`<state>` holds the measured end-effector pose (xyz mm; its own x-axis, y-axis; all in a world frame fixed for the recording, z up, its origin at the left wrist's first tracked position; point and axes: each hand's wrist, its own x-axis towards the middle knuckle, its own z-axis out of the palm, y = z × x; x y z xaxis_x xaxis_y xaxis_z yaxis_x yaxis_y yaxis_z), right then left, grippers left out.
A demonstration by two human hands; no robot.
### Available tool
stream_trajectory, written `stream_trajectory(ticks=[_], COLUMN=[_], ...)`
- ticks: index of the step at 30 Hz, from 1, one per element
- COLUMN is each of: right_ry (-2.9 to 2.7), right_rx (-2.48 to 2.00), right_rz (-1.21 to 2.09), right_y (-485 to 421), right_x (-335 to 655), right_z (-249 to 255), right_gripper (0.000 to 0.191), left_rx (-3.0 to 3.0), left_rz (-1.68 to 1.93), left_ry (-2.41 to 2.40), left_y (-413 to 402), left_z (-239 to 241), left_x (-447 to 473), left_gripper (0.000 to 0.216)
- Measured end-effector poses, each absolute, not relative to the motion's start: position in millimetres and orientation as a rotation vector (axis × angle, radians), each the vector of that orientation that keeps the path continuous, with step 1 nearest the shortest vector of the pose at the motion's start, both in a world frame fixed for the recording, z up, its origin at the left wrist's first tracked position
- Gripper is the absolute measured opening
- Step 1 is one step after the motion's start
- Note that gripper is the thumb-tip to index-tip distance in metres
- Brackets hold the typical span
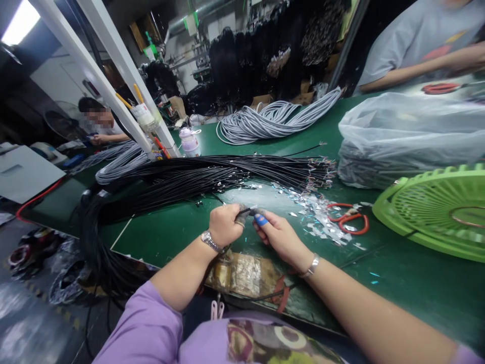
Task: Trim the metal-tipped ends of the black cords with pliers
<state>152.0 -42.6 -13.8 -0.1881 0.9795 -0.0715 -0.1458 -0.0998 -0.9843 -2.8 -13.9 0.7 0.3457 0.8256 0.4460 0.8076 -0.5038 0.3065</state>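
My left hand (224, 225) is closed round a thin black cable (245, 211) just above the green table (170, 232). Facing it, my right hand (278, 236) pinches the cable's end; one finger wears blue tape. Both hands meet at the table's near edge. Behind them lies a big bundle of black cables (212, 177) with stripped ends pointing right. Silvery foil scraps (316, 215) are scattered right of my hands.
Red-handled scissors (350, 220) lie among the scraps. A green fan grille (435, 210) and a plastic bag of cables (409, 136) sit at right. Grey cable coils (273, 119) lie behind. Another person's arm (417, 71) rests at far right; one person sits far left.
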Motion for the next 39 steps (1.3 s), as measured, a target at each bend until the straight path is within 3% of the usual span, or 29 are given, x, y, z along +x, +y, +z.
stream_trajectory(ticks=[13, 26, 39], right_ry=[-1.151, -1.417, -1.687], right_rx=[-1.065, -1.104, -1.053], right_rz=[1.522, 1.225, 0.960], right_y=[-42.0, -35.9, -33.5], right_x=[152.7, 162.4, 170.0], right_z=[-12.4, -17.5, -14.3], right_gripper=[0.045, 0.040, 0.026], left_rx=[2.699, 2.404, 1.426], left_rz=[0.889, 0.857, 0.657], left_ry=[1.508, 1.370, 1.091], left_y=[-13.9, -8.2, -2.3], left_z=[-3.6, 5.1, 18.4], left_x=[-4.9, -4.0, -2.2], left_gripper=[0.014, 0.023, 0.050])
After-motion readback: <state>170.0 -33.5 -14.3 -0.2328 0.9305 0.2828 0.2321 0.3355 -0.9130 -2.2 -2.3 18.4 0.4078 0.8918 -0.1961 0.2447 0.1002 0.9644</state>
